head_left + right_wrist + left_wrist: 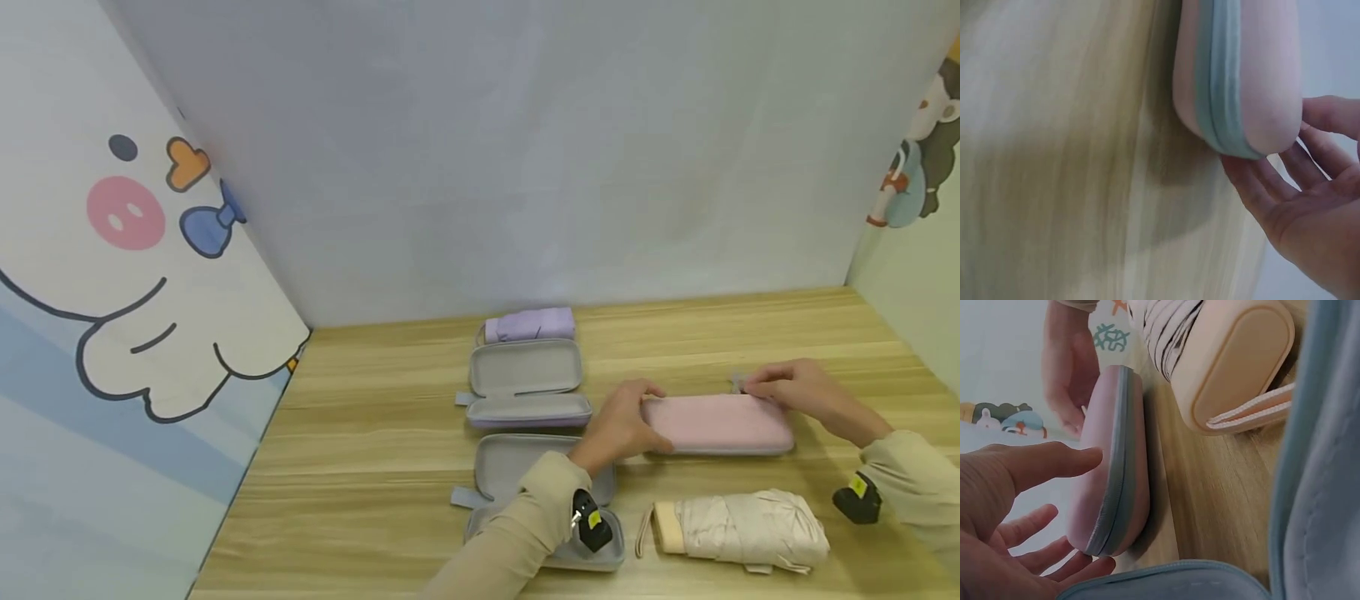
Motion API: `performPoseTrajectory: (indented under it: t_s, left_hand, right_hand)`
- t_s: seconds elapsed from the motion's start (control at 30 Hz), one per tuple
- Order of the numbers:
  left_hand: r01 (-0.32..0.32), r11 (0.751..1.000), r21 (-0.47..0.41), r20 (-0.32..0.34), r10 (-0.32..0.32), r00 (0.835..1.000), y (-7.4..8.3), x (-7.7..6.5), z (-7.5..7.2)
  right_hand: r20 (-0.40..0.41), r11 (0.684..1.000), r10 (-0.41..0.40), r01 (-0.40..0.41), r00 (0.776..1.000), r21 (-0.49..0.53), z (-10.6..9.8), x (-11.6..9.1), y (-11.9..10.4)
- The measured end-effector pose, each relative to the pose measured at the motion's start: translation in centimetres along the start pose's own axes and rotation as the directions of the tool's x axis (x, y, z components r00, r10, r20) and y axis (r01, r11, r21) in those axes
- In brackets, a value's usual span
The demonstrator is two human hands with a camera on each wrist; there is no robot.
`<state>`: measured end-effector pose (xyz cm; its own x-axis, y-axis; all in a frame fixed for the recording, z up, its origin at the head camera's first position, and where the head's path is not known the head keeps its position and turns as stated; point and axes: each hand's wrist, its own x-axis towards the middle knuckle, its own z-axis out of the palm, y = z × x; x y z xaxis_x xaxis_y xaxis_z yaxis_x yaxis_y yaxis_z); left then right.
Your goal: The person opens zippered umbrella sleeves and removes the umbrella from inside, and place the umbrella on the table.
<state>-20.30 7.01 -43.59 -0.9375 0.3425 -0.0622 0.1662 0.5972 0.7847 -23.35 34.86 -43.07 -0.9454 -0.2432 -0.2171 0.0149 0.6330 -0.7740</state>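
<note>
A pink hard-shell zip case (716,425) lies closed on the table between both hands, its grey zipper band (1119,462) running round the side. My left hand (618,425) holds its left end, thumb at the front edge and fingers toward the back. At the back right corner, my right hand (806,398) pinches near a grey tab (738,382), at the zipper pull; the pull is mostly hidden by the fingertips. In front of the case lies a folded cream umbrella (750,529) with a wrist strap.
Left of the pink case, two zip cases lie open, a purple-edged one (528,410) behind and a grey-lined one (510,462) nearer, partly under my left forearm. A folded lavender umbrella (531,325) sits behind them. Walls (525,167) border the wooden table (360,467).
</note>
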Motion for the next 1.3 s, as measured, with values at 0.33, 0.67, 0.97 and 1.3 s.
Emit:
performPoseTrajectory:
  t_s: [0.33, 0.67, 0.97, 1.3]
  left_hand:
    - [-0.036, 0.998, 0.043, -0.016, 0.037, 0.999, 0.0, 0.7, 0.8]
    - [0.012, 0.999, 0.053, -0.034, -0.01, 0.999, 0.2, 0.8, 0.5]
    - [0.04, 0.997, 0.061, -0.03, -0.038, 0.999, 0.4, 1.2, 0.9]
    - [0.037, 0.996, 0.084, -0.031, -0.034, 0.999, 0.3, 1.4, 0.7]
  right_hand:
    - [0.091, 0.999, -0.041, 0.041, 0.995, -0.005, -0.2, 1.0, -0.5]
    - [0.172, 0.999, -0.013, 0.019, 0.985, -0.031, -0.9, 2.0, -0.5]
    - [0.285, 0.999, -0.028, 0.02, 0.958, 0.03, -1.5, 2.9, -0.2]
    - [0.24, 0.968, -0.233, 0.248, 0.943, -0.038, -1.6, 3.0, 0.9]
